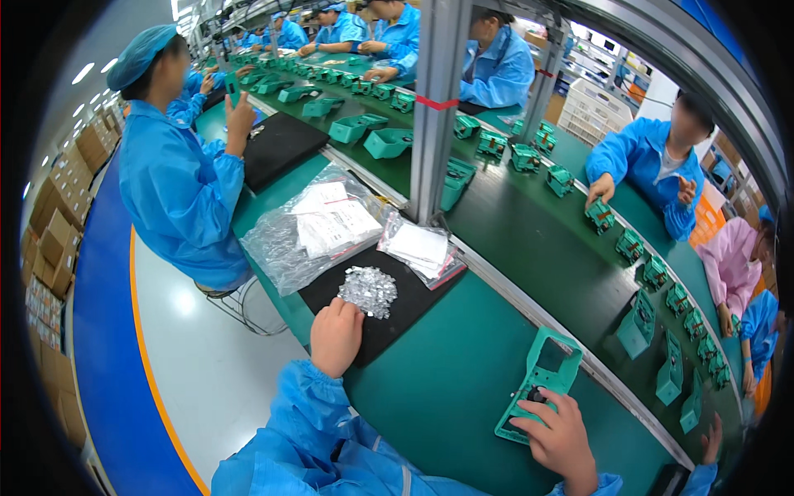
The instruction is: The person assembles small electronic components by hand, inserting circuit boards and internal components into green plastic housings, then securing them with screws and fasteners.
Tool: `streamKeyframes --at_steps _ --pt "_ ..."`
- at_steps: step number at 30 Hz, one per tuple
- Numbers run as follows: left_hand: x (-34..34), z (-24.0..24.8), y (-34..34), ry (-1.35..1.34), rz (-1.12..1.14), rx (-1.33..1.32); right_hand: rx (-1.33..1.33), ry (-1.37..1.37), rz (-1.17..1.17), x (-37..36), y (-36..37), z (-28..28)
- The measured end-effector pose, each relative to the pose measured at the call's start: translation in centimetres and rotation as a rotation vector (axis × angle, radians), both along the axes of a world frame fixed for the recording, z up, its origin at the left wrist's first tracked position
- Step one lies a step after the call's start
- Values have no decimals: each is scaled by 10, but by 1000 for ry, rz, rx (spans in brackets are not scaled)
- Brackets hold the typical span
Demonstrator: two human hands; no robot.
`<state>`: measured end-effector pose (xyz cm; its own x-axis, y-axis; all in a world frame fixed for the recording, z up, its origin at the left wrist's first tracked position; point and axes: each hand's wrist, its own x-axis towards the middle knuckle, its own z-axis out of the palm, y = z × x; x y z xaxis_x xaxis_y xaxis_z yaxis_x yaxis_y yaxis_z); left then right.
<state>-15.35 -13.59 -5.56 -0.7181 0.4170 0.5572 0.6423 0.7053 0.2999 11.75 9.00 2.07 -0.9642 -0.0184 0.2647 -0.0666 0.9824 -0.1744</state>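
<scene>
My left hand (337,337) is at the near edge of a pile of small, shiny, clear-to-silver pieces (370,289). Its fingers are bent together at the pile, and whatever is between the tips is hidden. The pile lies on a black mat (418,318). On the right, my right hand (564,436) grips the lower half of a green plastic housing (562,376) lying on the green table. This housing has a rectangular window at its upper end. A round black part (536,395) shows in it beside my fingertips.
A clear plastic bag (277,248) and papers (335,223) lie beyond the mat. A metal post (437,124) stands at the table's edge. Past it, a conveyor belt (529,231) carries several green housings and assemblies. A co-worker (178,178) sits at left; others work across the belt.
</scene>
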Motion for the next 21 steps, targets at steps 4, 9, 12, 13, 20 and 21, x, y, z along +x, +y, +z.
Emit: streamKeyframes --at_steps 4,9,12,13,20,21 --pt "-4 -2 -1 -78 -9 91 -71 90 -16 9 -5 -12" --pt "43 15 34 -483 -167 451 -214 282 -28 4 -14 -26" --pt "108 23 80 -1359 -752 615 -334 413 -74 -5 -24 -35" --pt "124 27 90 -1496 -852 584 -421 482 -86 -9 -28 -33" --pt "148 28 146 -1555 -1183 639 -527 725 -383 3 -9 -29" --pt "149 28 149 -1561 -1196 638 -521 728 -391 4 -5 -29"
